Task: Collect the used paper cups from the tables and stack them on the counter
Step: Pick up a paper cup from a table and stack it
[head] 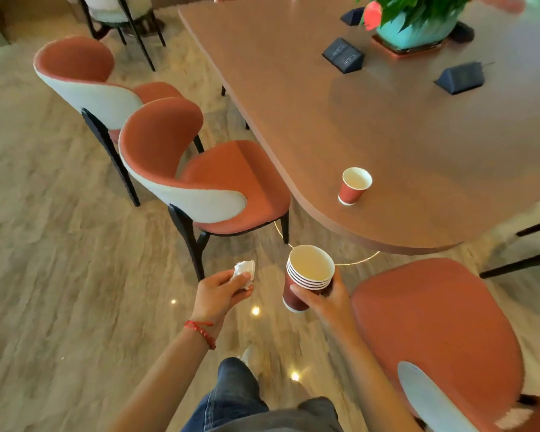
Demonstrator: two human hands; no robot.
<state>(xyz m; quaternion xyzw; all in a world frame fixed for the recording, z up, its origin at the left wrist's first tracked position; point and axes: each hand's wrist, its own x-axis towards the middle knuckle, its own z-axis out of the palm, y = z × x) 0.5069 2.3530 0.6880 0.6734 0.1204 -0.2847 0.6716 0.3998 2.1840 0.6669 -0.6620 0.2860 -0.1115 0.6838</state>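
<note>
Cup stack [306,277] in right grip [326,296], lone cup [354,185] beyond.

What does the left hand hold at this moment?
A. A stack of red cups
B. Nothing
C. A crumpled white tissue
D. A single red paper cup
C: the left hand pinches a crumpled white tissue, while the stack of red cups is in the right hand.

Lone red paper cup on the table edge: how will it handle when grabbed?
The single red paper cup looks empty, its pale inside showing, so probably very light. Thin paper walls would likely dent under a firm squeeze. Its narrow base and wider rim suggest it tips easily if nudged on the smooth brown table.
</note>
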